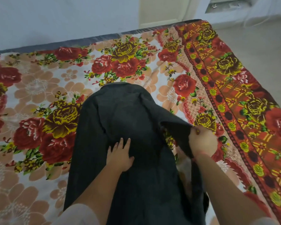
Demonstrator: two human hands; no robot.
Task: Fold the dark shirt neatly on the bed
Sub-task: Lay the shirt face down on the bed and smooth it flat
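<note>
The dark shirt (133,124) lies lengthwise down the middle of the bed (39,98), collar end far, hem end near, spread over a floral sheet (152,51). 1 shirt, 2 hands in play. The left hand (120,155) sits right on the shirt's middle, fingers spread and flat, palm pressing the cloth down, gripping nothing. Over on the right, the right hand (201,142) is at the shirt's right edge, fingers curled shut around a bunch of dark fabric, a sleeve or side panel, I can't tell which. That held part is lifted off the sheet and pulled out to the right, making a raised fold between the 2 hands. The shirt's left side already looks turned in, lying as a long flat strip. Both forearms reach in from the near edge, with 2 pale sleeve ends showing at the bottom.
</note>
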